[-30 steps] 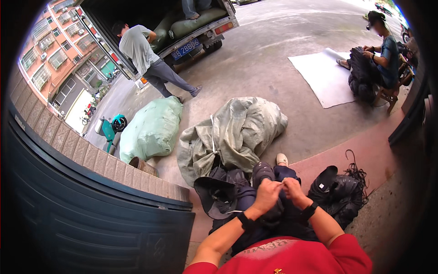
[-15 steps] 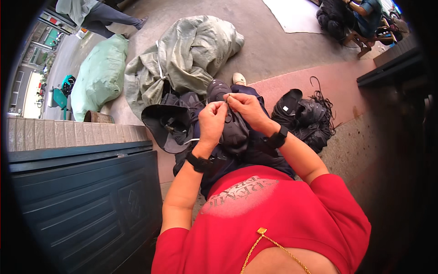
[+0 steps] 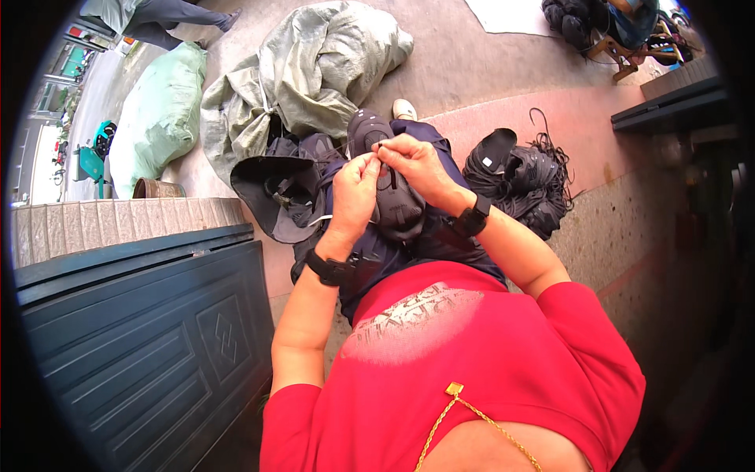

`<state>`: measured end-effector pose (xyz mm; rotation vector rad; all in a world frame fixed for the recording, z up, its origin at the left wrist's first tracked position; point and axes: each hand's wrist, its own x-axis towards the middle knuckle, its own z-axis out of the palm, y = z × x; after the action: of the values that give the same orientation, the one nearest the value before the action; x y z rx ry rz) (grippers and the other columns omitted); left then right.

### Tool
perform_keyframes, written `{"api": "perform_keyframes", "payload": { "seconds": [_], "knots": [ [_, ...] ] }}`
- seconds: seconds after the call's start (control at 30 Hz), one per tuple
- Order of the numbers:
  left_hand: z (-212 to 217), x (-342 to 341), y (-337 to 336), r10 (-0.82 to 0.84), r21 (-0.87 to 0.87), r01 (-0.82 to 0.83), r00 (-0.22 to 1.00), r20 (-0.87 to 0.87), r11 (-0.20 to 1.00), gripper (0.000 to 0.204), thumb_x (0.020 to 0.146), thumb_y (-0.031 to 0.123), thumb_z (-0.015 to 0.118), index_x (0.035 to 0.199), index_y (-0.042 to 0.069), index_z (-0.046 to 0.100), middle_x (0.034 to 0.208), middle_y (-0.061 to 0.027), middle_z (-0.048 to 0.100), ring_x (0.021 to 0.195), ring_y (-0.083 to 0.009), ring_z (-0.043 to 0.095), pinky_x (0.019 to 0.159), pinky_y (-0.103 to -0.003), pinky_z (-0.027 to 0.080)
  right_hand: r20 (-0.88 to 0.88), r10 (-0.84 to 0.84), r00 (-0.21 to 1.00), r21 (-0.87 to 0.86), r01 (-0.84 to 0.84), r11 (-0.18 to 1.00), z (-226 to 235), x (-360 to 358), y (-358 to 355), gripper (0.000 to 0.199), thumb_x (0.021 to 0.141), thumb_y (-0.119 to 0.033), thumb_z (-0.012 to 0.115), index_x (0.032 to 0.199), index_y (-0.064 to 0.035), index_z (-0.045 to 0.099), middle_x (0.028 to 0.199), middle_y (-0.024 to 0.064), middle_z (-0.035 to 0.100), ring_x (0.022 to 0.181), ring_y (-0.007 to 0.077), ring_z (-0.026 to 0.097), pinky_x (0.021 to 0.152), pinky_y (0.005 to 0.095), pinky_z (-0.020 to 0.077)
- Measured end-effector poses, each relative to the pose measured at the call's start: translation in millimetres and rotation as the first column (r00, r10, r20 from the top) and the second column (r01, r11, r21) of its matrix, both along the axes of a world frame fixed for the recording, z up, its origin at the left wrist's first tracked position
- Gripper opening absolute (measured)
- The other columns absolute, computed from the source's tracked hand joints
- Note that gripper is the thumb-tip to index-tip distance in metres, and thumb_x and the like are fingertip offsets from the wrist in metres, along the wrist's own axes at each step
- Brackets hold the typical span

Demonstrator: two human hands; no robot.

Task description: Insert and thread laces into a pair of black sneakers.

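Note:
Over my lap, my left hand and my right hand meet fingertip to fingertip. Both are closed in a pinch on what looks like a thin dark cord, mostly hidden by the fingers. Just beneath them a dark grey cap lies on my thighs, with a short black loop showing on it. Beyond the fingertips is another dark cap-like piece with small holes. Left of my left hand, a black wide-brimmed hat rests with its inside showing.
A heap of black caps with loose cords lies on the floor at right. Ahead stands a large grey-green sack, with a pale green sack to its left. Blue door panels flank my left side. Another person sits at far right; someone's legs show far left.
The view has tilted slightly, so the surroundings sit a little higher and further left. My hands stay together in the same pinch, and the cap beneath them shows more.

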<state>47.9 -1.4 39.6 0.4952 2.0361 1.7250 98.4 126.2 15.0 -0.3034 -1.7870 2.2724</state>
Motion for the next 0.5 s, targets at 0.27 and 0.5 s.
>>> {"api": "perform_keyframes", "payload": {
  "seconds": [0.27, 0.5],
  "knots": [
    [-47, -78, -14, -0.416, -0.601, 0.156, 0.851, -0.322, 0.784, 0.024, 0.075, 0.016, 0.058, 0.096, 0.004, 0.063, 0.096, -0.0151, 0.060, 0.092, -0.0269, 0.055, 0.082, -0.034, 0.041, -0.086, 0.098, 0.991, -0.244, -0.116, 0.963, 30, 7, 16, 0.021, 0.091, -0.021, 0.048, 0.086, -0.0012, 0.056, 0.076, 0.0040, 0.061, 0.070, 0.0099, 0.057, 0.068, 0.0240, 0.0467],
    [-51, -91, 6, -0.608, -0.690, 0.440, 0.794, -0.001, 0.575, 0.019, 0.073, 0.019, 0.062, 0.079, 0.001, 0.060, 0.067, -0.0117, 0.061, 0.063, -0.0237, 0.057, 0.063, -0.033, 0.045, -0.049, 0.075, 0.996, -0.028, -0.076, 0.997, 58, 6, 33, 0.019, 0.089, -0.019, 0.050, 0.088, -0.0015, 0.058, 0.061, 0.0001, 0.055, 0.051, 0.0053, 0.050, 0.047, 0.0191, 0.0418]
  ]
}}
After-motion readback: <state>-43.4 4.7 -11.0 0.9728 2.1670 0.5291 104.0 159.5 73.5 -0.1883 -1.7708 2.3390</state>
